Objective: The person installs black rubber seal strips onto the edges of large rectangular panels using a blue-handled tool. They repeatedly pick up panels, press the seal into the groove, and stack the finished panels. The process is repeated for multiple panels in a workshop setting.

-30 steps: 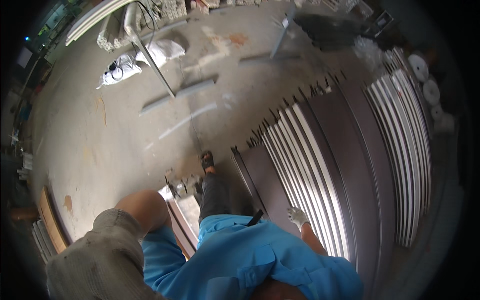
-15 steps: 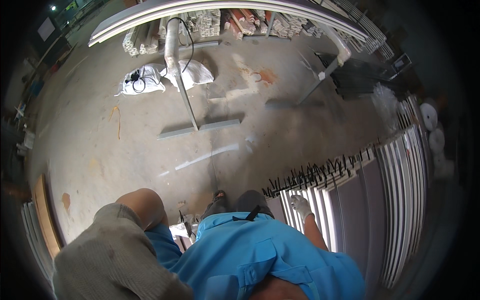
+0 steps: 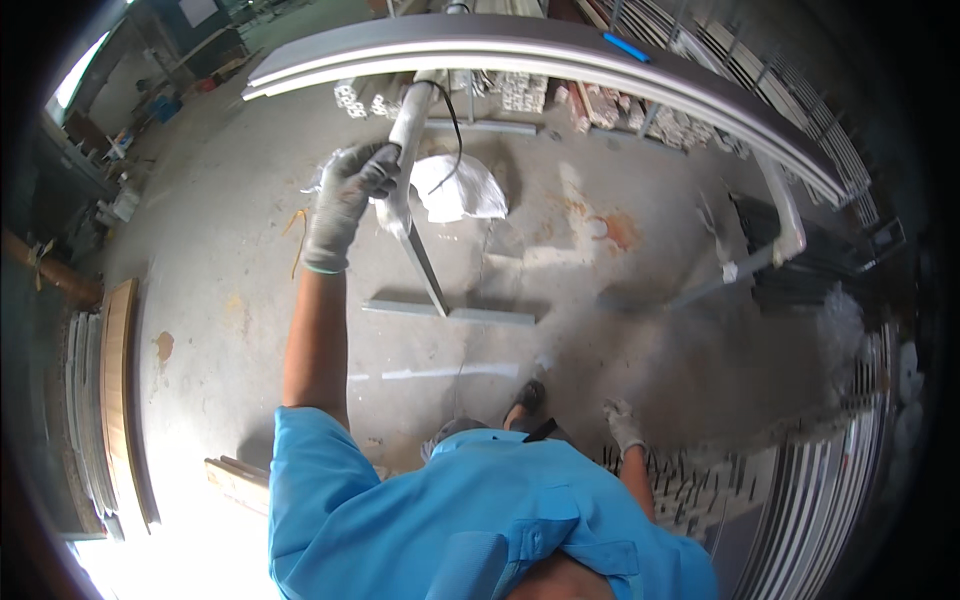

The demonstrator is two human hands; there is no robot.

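My left hand (image 3: 352, 200), in a pale knit glove with dark fingertips, reaches forward beside the wrapped post (image 3: 404, 150) of a metal stand. Its fingers are curled together; what they hold, if anything, is hidden, and contact with the post is unclear. Across the stand lie long grey panels (image 3: 480, 32) with white edges, just beyond this hand. A small blue strip (image 3: 627, 46) rests on top of them. My right hand (image 3: 624, 424), also gloved and slightly blurred, hangs low at my right with fingers apart, near a stack bristling with black prongs (image 3: 690, 490).
More white-edged panels (image 3: 825, 500) are stacked at the right. A white sack (image 3: 455, 188) lies behind the stand, whose foot bar (image 3: 450, 312) crosses the concrete floor. Wooden boards (image 3: 122, 390) lean at the left. Bundled profiles (image 3: 520, 92) fill the back.
My left arm has swung from close at the lower left out to the stand's post. My right hand has come off the white-edged panels. The view has shifted, bringing the stand's panels nearer.
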